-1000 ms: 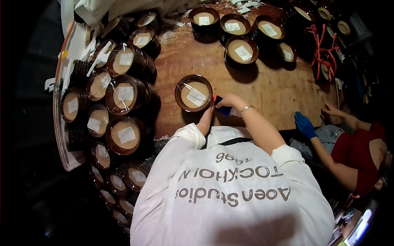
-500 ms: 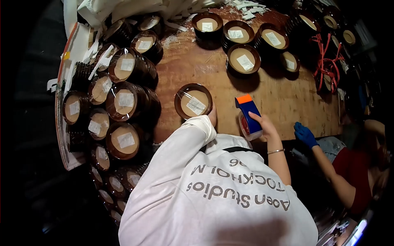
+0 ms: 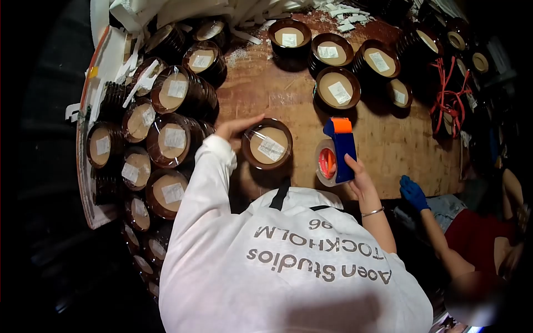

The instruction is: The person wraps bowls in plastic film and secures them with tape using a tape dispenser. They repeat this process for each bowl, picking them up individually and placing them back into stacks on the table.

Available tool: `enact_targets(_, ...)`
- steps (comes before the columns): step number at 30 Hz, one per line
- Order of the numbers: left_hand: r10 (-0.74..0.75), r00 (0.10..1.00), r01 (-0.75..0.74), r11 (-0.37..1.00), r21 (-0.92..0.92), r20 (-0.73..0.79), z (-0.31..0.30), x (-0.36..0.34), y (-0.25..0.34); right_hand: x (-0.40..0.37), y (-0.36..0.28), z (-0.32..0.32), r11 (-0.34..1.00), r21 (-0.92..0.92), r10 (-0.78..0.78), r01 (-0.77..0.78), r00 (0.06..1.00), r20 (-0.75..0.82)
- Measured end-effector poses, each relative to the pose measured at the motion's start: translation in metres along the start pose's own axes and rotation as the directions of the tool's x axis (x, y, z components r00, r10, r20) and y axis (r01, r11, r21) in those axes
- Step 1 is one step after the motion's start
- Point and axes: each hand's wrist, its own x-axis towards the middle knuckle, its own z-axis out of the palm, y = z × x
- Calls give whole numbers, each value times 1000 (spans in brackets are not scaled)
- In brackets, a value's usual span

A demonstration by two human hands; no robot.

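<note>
In front of me stands a glossy dark-brown bowl, with a beige centre, a white label and shiny clear film across the top; how many are stacked below it is hidden. My left hand wraps its left side, fingers along the far rim and thumb out of sight. Off to the right, my right hand grips a blue and orange tape dispenser carrying a roll of clear tape. The dispenser is held upright, apart from the bowl.
Stacks of similar bowls crowd the left side. More bowl stacks stand at the back right, near a bundle of red straps. White foam scraps lie at the back. A co-worker's blue-gloved hand is at the right edge.
My left hand has moved from the bowl's near right side round to its left side. My right hand has turned the dispenser more upright, and its tape roll shows more fully.
</note>
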Motion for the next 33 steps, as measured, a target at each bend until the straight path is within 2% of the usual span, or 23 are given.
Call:
enact_targets(1,122,990,-116,990,87,-67,-35,27,-32,0,-4,6,1000,25,-18,16,999,49)
enact_targets(4,50,996,-44,996,79,-73,-12,0,-31,0,-11,24,1000,5,-9,8,996,84)
enact_targets(6,159,981,-174,975,-140,-113,-11,-3,-49,8,-17,28,999,-44,3,4,986,169)
enact_targets(7,125,975,-167,957,-235,-182,-5,-3,-54,13,-21,31,999,-53,5,5,984,176)
enact_targets(9,174,954,-259,888,-381,-242,15,-12,-74,18,-27,41,984,-171,-2,50,963,268)
enact_targets(11,283,908,-407,769,-492,-308,34,-12,-100,21,-36,54,976,-215,32,32,958,285)
enact_targets(13,294,839,-526,653,-545,-458,58,-7,-119,24,-38,66,945,-313,0,91,960,279)
enact_targets(15,331,809,-586,519,-622,-486,69,12,-143,26,-39,72,945,-323,51,55,949,311)
enact_targets(17,428,789,-602,396,-693,-440,91,17,-151,30,-38,77,942,-335,100,21,935,340)
enact_targets(19,480,802,-556,384,-737,-355,107,18,-154,33,-36,80,909,-413,111,58,920,375)
enact_targets(21,244,865,-494,563,-663,-438,88,39,-183,28,-38,92,877,-478,146,53,918,370)
enact_targets(22,227,733,-532,779,-332,-641,77,31,-184,26,-42,97,847,-527,160,63,917,366)
enact_targets(23,310,497,-623,778,-84,-810,89,-8,-151,26,-44,100,841,-537,170,60,914,369)
enact_targets(24,533,335,-774,626,96,-777,76,-15,-150,26,-45,102,826,-562,199,51,906,375)
enact_targets(25,642,372,-822,563,83,-670,85,-73,-108,23,-44,103,809,-587,233,36,897,376)
enact_targets(26,765,351,-883,463,81,-539,88,-99,-85,20,-45,105,803,-596,249,26,893,374)
enact_targets(27,758,349,-884,462,76,-551,91,-118,-67,19,-46,107,783,-621,267,37,882,389)
enact_targets(29,876,427,-816,480,322,-224,98,-147,-39,16,-47,111,761,-647,288,47,869,402)
enact_targets(30,875,428,-816,482,318,-227,103,-156,-30,14,-49,112,740,-669,301,66,857,418)
enact_targets(32,835,527,-674,523,522,-158,111,-166,-17,9,-49,112,721,-688,310,87,847,431)
enact_targets(33,836,527,-674,521,524,-153,113,-164,-17,7,-49,111,727,-680,312,98,835,453)
